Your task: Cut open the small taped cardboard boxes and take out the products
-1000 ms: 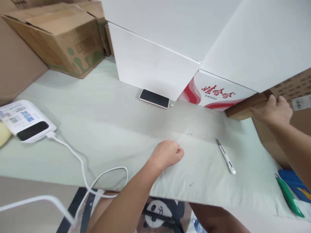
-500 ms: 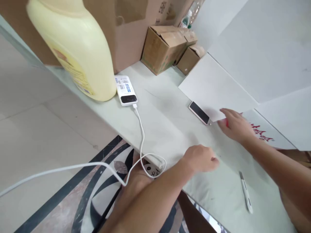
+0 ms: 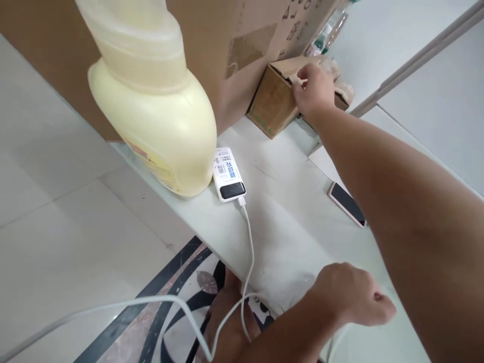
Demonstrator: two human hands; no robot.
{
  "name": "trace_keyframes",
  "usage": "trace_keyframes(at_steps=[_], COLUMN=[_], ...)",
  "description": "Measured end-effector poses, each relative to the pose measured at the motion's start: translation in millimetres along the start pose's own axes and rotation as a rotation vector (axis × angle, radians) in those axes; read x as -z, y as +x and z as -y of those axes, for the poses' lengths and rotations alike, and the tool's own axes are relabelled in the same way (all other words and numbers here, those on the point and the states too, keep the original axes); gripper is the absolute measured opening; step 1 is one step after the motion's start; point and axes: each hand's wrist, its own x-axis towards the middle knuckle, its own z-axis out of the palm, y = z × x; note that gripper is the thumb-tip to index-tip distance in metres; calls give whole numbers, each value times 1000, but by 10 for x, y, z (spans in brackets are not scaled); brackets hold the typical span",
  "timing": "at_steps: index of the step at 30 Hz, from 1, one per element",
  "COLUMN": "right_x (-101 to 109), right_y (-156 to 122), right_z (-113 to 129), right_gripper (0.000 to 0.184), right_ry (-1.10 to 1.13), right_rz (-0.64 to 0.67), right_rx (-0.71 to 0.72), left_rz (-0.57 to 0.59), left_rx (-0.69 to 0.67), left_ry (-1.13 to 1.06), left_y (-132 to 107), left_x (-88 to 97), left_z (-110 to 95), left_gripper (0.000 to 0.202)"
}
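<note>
Box (image 3: 272,103), head view: found on the far part of the desk (image 3: 282,222), just beside a large carton (image 3: 212,55), brown, with a green mark low on the side. Reached over to it with the right hand (image 3: 313,88), bent at the fingers, set by the upper edge. Could not tell from the grip there whether pinching the cardboard or only resting against it. Noticed a second box (image 3: 342,100), partly hidden behind the right wrist, and clear bottles (image 3: 323,43) with green parts beyond.

Held the left hand (image 3: 355,295) over the near side of the desk, fingers pressed together into a fist, well apart from the box. Could not tell whether touching the desk there.

Saw a white device (image 3: 229,174) lying flat, printed in blue, with a dark panel at the near end and a white cable (image 3: 250,242) plugged in, traced over the desk's edge and away to the left above the floor (image 3: 75,212). Found a pale yellow jug (image 3: 162,131) right beside the device, and a phone (image 3: 345,201) lying dark screen up, close beside the right arm (image 3: 412,191) in view. Spotted brown tape (image 3: 257,45) and dark print on the large carton, plus white panels (image 3: 427,91) beyond the arm.
</note>
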Motion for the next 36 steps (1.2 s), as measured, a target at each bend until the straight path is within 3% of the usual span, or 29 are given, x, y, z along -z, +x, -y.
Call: trace_keyframes(at_steps=[3,8,11,14,16,17,18,20,22,23,24,25,26,27,29,31,33,36], right_x=[-40,13,162,331,423,469,521,663,862,974,1086,1191,1283,1357,1443,1453,1427,1427], right_y=[146,139,31,-274,-619,-835,-1078,-1642,-2303,-2666,-3048,-3444,-3846,-4243,-4964,-5485,-5744,-5790], right_z=[151,272,299,219,59,-57,-194,-518,-883,-1071,-1256,-1432,-1590,-1720,-1871,-1881,-1834,-1873], right_gripper=[18,12,17,17,19,18,17,16,14,13,11,12,11,9,5,21,37,30], right_ry=[-45,-35,-79,-130,-146,-152,-158,-125,-85,-74,-66,-42,0,45,233,513,724,859], right_rz=[45,33,91,131,123,105,94,-9,-142,-199,-241,-261,-292,-307,-355,-450,-577,-785], right_rx=[-65,-125,-135,-80,-49,-31,-11,158,327,365,366,355,359,300,21,-269,-486,-645], left_rz=[-25,-58,-74,-184,-385,-539,-732,-1211,-1689,-1864,-1950,-1915,-1763,-1527,-967,-533,-329,-267], left_rx=[-11,55,82,60,-3,-53,-115,-254,-357,-365,-350,-332,-339,-355,-363,-334,-295,-273], left_ry=[16,-17,-63,-128,-205,-236,-249,-221,-195,-219,-245,-263,-262,-250,-211,-217,-264,-353], left_y=[31,33,17,-7,-34,-55,-82,-159,-269,-330,-390,-441,-475,-484,-410,-217,46,428], left_x=[84,181,188,179,173,175,185,240,343,402,456,496,513,503,391,172,-106,-476], left_z=[56,51,17,-8,-1,13,36,104,177,203,215,209,182,136,4,-137,-235,-269], left_gripper=[26,31,38,44,46,46,46,40,24,14,13,22,29,35,42,48,56,59])
